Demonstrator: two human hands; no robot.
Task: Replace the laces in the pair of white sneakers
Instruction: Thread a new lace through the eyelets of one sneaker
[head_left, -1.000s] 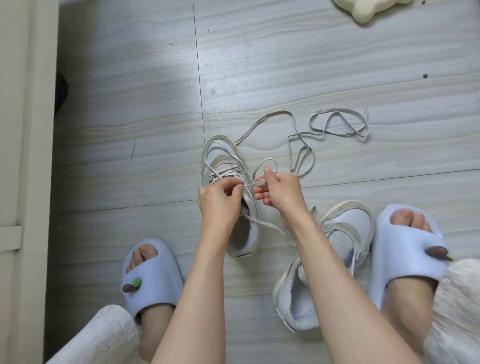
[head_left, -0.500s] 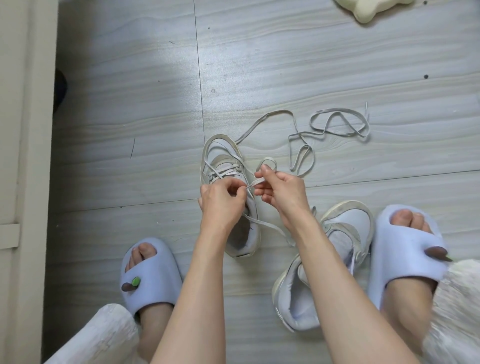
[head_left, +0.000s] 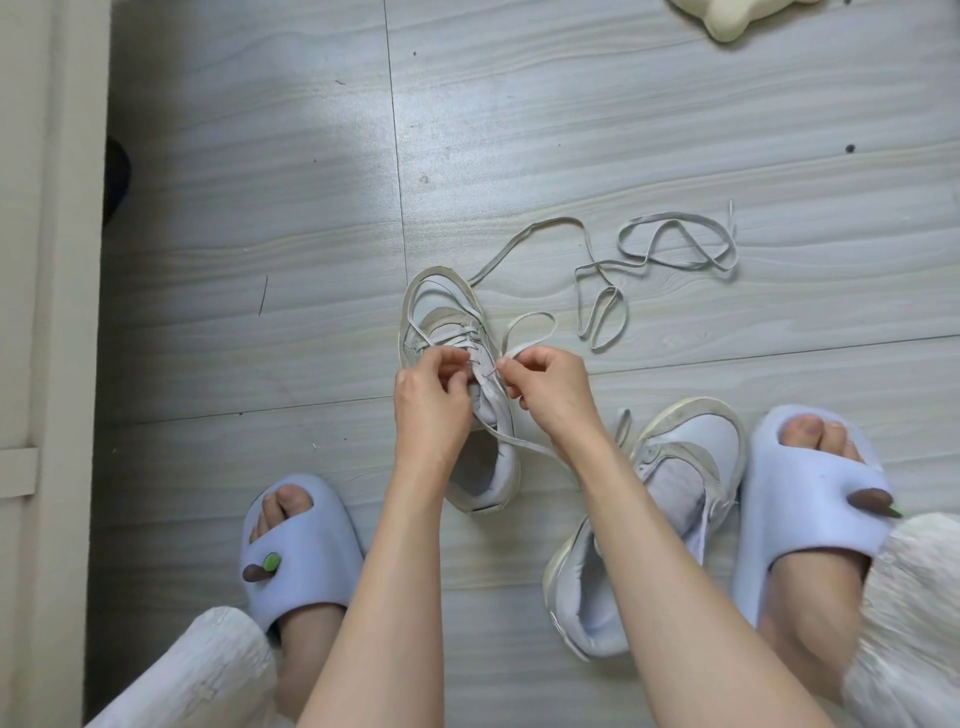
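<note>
While the left hand (head_left: 431, 400) steadies the sneaker (head_left: 467, 395), the right hand (head_left: 550, 389) has brought its pinched lace (head_left: 530, 332) down to the eyelets, ready for threading.

Floor (head_left: 571, 130): pale grey wood-grain planks, seams running across and one running away from the camera. Soft light patch at far left-centre. Cream cabinet panel (head_left: 47, 312) along the floor's left edge. Cream cushion-like object (head_left: 732, 18) at far right edge.

Matt scuffed sneaker (head_left: 467, 332), flat woven lace (head_left: 675, 244), smooth wood-grain floor (head_left: 260, 208).
</note>
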